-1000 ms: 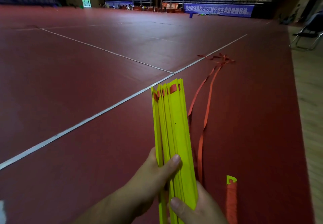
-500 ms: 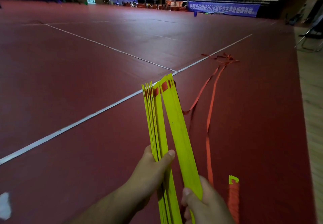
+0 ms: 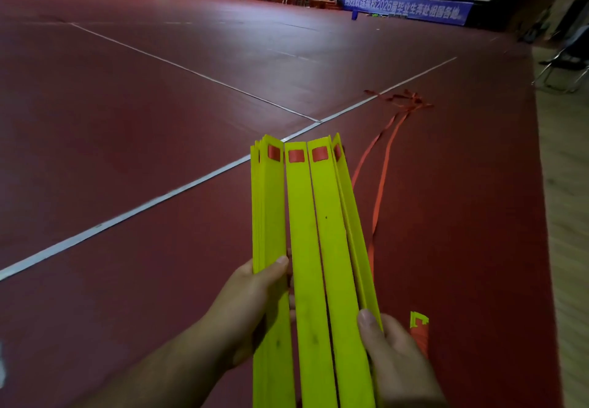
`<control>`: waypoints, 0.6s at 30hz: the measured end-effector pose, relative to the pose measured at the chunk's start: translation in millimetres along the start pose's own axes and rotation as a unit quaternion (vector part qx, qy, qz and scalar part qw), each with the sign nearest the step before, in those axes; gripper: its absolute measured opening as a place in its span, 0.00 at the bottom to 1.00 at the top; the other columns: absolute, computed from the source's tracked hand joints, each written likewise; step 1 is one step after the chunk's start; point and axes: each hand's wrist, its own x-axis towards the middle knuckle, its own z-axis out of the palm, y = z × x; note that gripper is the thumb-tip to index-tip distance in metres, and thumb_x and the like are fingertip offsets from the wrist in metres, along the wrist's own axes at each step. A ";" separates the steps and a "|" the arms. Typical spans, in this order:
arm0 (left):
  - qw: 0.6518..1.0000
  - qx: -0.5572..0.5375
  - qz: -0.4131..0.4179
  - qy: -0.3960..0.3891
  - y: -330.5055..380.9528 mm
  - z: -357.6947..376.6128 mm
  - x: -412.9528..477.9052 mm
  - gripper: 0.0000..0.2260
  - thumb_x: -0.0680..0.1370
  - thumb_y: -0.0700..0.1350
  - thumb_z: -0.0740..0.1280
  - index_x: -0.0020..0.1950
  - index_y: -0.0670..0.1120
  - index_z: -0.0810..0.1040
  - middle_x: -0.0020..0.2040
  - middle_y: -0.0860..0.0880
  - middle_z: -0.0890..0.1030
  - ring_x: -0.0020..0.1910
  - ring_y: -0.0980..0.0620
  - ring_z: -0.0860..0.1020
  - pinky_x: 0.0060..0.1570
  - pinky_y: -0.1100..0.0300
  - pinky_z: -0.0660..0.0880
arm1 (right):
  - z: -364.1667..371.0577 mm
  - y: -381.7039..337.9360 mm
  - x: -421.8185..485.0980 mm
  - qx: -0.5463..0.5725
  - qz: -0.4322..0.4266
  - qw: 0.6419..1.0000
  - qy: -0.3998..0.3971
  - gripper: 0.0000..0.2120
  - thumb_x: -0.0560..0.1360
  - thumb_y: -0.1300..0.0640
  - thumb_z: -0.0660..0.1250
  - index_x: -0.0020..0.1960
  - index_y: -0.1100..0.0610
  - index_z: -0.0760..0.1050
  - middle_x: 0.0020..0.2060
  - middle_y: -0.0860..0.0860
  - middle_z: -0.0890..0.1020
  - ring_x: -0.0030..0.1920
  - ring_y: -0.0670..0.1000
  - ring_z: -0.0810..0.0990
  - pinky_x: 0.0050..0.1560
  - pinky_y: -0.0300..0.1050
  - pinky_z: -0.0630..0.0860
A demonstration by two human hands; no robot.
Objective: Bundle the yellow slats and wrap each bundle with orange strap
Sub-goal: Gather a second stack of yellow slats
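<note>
Several long yellow slats [image 3: 314, 248] stand fanned out in front of me, their flat faces toward the camera, each with an orange patch near the far end. My left hand [image 3: 255, 305] grips the left group, thumb on top. My right hand [image 3: 395, 360] holds the right group by its edge. An orange strap [image 3: 381, 184] trails from behind the slats across the floor to a tangled end [image 3: 404, 100]. A second bundle [image 3: 420, 332], yellow-tipped and wrapped in orange, lies on the floor just right of my right hand.
I am over a dark red sports floor [image 3: 127, 121] with white court lines [image 3: 153, 200]. A wooden strip [image 3: 567, 216] runs along the right. A folding chair [image 3: 564, 63] stands at the far right. A blue banner [image 3: 404, 9] and bleachers line the back wall.
The slats were a tight edge-on stack; my hands have spread them apart into a fan with flat faces showing. The view has tilted slightly down and closer.
</note>
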 end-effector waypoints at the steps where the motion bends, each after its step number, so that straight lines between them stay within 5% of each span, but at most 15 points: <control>1: 1.000 -0.004 0.002 -0.003 1.9 -0.8 0.7 0.13 0.81 0.48 0.65 0.58 0.39 0.79 0.40 0.40 0.80 0.34 0.44 0.79 0.36 0.53 0.77 | -1.1 0.3 2.6 -0.004 -0.007 1.000 0.008 0.21 0.61 0.33 0.61 0.42 0.48 0.79 0.34 0.47 0.83 0.36 0.42 0.80 0.39 0.34 0.74; 4: 1.000 -0.013 0.000 -0.016 3.7 -5.6 2.4 0.13 0.81 0.48 0.65 0.59 0.39 0.79 0.42 0.39 0.81 0.36 0.43 0.80 0.38 0.52 0.79 | -4.8 2.2 8.2 -0.012 -0.022 1.000 0.012 0.17 0.62 0.40 0.69 0.43 0.51 0.80 0.30 0.41 0.83 0.32 0.35 0.79 0.33 0.27 0.70; 9: 1.000 0.011 0.004 0.015 2.0 -14.8 12.8 0.13 0.81 0.49 0.66 0.58 0.40 0.79 0.37 0.43 0.80 0.35 0.46 0.79 0.39 0.52 0.75 | -8.1 13.8 22.3 -0.029 -0.021 0.999 -0.002 0.02 0.73 0.54 0.73 0.44 0.50 0.80 0.33 0.39 0.84 0.33 0.36 0.80 0.34 0.28 0.71; 13: 0.999 0.021 0.007 0.041 3.5 -17.9 19.9 0.10 0.81 0.48 0.66 0.53 0.42 0.79 0.33 0.44 0.78 0.31 0.48 0.76 0.33 0.56 0.74 | -3.1 15.4 30.8 -0.013 -0.008 0.999 -0.033 0.03 0.75 0.56 0.72 0.49 0.51 0.82 0.38 0.43 0.86 0.42 0.46 0.85 0.49 0.44 0.78; 16: 1.000 0.010 -0.002 0.029 3.5 -17.5 25.9 0.12 0.81 0.50 0.66 0.58 0.44 0.81 0.41 0.38 0.82 0.39 0.43 0.80 0.42 0.50 0.77 | -1.0 12.0 35.4 0.020 -0.015 0.997 -0.075 0.17 0.67 0.43 0.75 0.50 0.52 0.81 0.40 0.45 0.87 0.41 0.44 0.85 0.43 0.37 0.77; 18: 1.000 -0.005 -0.009 0.026 3.2 -17.0 29.6 0.12 0.80 0.50 0.66 0.60 0.47 0.82 0.52 0.37 0.84 0.50 0.38 0.81 0.54 0.41 0.76 | -2.9 9.7 38.2 0.007 -0.014 0.996 -0.093 0.21 0.62 0.43 0.78 0.50 0.52 0.80 0.40 0.45 0.87 0.41 0.43 0.85 0.40 0.33 0.76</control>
